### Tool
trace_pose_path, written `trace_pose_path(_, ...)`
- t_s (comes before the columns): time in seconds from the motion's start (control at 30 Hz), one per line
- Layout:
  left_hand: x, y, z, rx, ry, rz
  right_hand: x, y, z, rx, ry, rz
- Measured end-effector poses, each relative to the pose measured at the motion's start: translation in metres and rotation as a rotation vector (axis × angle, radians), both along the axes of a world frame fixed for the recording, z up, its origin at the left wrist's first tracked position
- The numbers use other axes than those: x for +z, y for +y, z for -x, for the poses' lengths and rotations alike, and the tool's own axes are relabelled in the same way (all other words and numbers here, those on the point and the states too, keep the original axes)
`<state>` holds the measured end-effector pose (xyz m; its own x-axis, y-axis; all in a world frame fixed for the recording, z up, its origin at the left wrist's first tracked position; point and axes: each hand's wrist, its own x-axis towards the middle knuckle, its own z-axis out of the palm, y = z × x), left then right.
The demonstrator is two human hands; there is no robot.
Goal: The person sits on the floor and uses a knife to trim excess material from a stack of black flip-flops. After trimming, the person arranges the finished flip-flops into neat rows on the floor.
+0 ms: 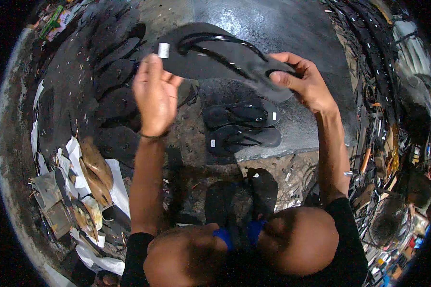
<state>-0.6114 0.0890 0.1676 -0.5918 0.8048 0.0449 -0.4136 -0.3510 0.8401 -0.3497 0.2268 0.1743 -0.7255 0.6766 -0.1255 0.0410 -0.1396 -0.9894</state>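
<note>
Clamping a black flip-flop (215, 64) above the dark mat (316, 134), between thumb and fingers of the right hand (304, 81). With the left hand (156, 98) at its labelled end, cannot tell whether gripping. Can see also two similar flip-flops (268, 136) on the mat

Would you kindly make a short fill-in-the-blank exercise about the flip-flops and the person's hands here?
1. The left hand is at the end of the held flip-flop that bears a small ____ label.
2. The right hand rests its ____ on the upper face of that flip-flop.
3. Lower in the picture, ____ labelled flip-flops lie side by side, strap side up.
4. A thin dark band circles the person's ____ wrist.

Missing words: white; thumb; two; left.
</note>
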Motion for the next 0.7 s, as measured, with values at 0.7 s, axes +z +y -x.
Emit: trace_pose_path(0.7,-0.161,0.002,-0.012,-0.003,0.872,0.746,-0.216,0.015,-0.014,-0.519,-0.322,-0.032)
